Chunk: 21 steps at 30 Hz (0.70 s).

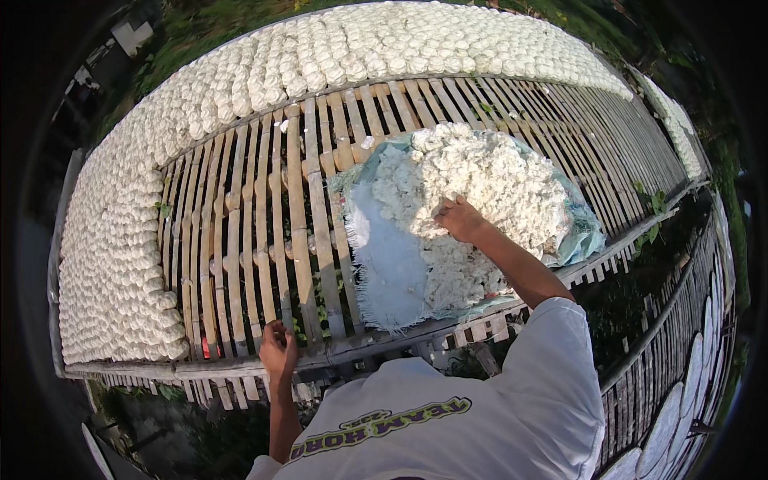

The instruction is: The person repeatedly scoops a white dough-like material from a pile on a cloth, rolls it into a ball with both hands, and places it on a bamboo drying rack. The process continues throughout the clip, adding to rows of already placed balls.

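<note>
Crumbly white material (492, 174) lies heaped on an opened woven plastic sack (390, 264) with frayed edges, on a rack of split bamboo slats (300, 222). My right hand (459, 219) reaches into the heap near its middle, fingers bent down at the material; whether they have closed on any of it cannot be told. By the rack's near edge is my left hand (279, 348), its fingers curled close to the bamboo rail; its palm is hidden. Tightly packed rows of rounded white lumps (114, 252) cover the rack's left side and its far side.
A wooden rail (336, 354) runs along the near edge. To the right stands another slatted rack (636, 354), with pale flat oval pieces (666, 426) beside it. Green vine leaves (654, 210) poke up near the rack's right edge. More white lumps (675, 126) lie at the far right.
</note>
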Each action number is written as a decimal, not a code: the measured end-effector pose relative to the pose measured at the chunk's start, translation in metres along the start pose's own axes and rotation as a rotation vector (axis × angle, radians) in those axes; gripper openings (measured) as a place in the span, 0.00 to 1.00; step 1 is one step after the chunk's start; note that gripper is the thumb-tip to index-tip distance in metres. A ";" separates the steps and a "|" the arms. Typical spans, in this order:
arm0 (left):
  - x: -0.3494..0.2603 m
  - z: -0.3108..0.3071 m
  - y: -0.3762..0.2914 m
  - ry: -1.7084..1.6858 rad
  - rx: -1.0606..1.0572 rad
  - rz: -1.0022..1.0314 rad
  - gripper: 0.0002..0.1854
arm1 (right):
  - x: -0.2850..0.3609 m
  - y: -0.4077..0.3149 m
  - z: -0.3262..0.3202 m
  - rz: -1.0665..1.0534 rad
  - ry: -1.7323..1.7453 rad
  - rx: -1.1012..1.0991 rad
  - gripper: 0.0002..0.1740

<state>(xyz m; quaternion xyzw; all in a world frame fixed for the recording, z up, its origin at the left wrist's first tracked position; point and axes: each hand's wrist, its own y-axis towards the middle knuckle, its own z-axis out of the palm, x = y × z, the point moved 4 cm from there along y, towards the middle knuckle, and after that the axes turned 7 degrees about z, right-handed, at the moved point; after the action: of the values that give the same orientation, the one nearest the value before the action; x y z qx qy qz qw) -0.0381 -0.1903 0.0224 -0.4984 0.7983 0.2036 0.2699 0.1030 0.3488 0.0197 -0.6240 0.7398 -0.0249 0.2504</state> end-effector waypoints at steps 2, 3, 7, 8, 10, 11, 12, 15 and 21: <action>0.000 0.000 0.000 0.010 -0.013 0.041 0.18 | -0.003 -0.010 -0.002 -0.045 -0.019 -0.028 0.20; 0.001 0.000 0.000 0.022 -0.013 0.040 0.18 | -0.004 -0.015 -0.004 -0.061 -0.055 -0.088 0.19; 0.001 -0.001 0.000 0.033 0.006 0.052 0.19 | -0.013 -0.024 -0.007 -0.059 -0.266 -0.114 0.13; 0.001 -0.001 0.000 0.035 0.011 0.052 0.19 | -0.017 -0.024 -0.007 -0.060 -0.213 -0.068 0.13; 0.000 -0.001 0.000 0.051 0.027 0.063 0.18 | -0.030 -0.024 -0.011 -0.055 -0.109 -0.034 0.12; -0.001 -0.002 0.000 0.044 0.018 0.072 0.18 | -0.038 -0.025 -0.016 -0.043 0.004 -0.079 0.12; -0.002 -0.002 0.000 0.032 0.004 0.091 0.18 | -0.047 -0.026 -0.020 -0.012 0.107 -0.100 0.11; 0.000 -0.001 0.000 0.045 0.031 0.061 0.18 | -0.073 -0.031 -0.030 0.083 0.502 -0.184 0.12; 0.000 0.000 0.002 0.069 0.061 0.016 0.17 | -0.095 -0.033 -0.015 0.431 1.341 -0.251 0.16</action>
<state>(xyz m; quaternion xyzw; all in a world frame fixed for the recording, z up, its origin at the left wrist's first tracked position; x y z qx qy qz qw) -0.0399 -0.1896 0.0230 -0.4902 0.8170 0.1640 0.2557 0.1362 0.4258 0.0767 -0.3385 0.8386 -0.2679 -0.3324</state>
